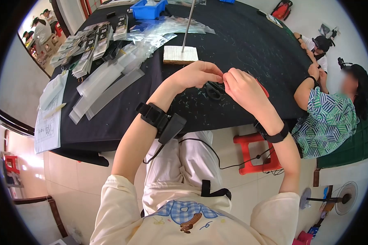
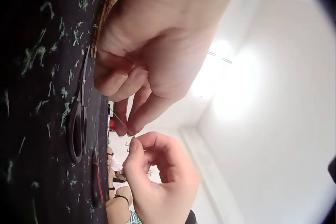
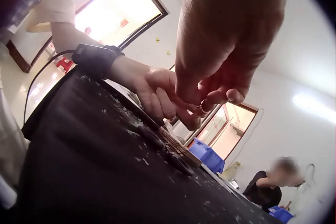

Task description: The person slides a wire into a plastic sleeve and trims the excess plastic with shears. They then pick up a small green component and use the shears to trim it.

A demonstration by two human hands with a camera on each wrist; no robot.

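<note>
My left hand (image 1: 198,76) and right hand (image 1: 246,87) meet fingertip to fingertip above the black-covered table. In the left wrist view, a thin pale strand (image 2: 119,119) runs to the left hand's (image 2: 157,61) pinched thumb and finger. The right hand (image 2: 165,179) pinches at its end, thumb and forefinger curled together; the tiny piece there is too small to make out. In the right wrist view, the right hand (image 3: 226,50) hangs over the left hand (image 3: 157,92), fingertips touching. Black-handled scissors (image 1: 213,91) lie below the hands, beside a red-handled tool (image 2: 97,182).
A white-topped block (image 1: 180,54) holds an upright metal rod (image 1: 188,26). Plastic sleeves (image 1: 110,77), printed cards (image 1: 86,45) and a blue bin (image 1: 148,10) cover the left. Green scraps dot the cloth. A person in a patterned shirt (image 1: 331,118) sits at right, near a red stool (image 1: 253,151).
</note>
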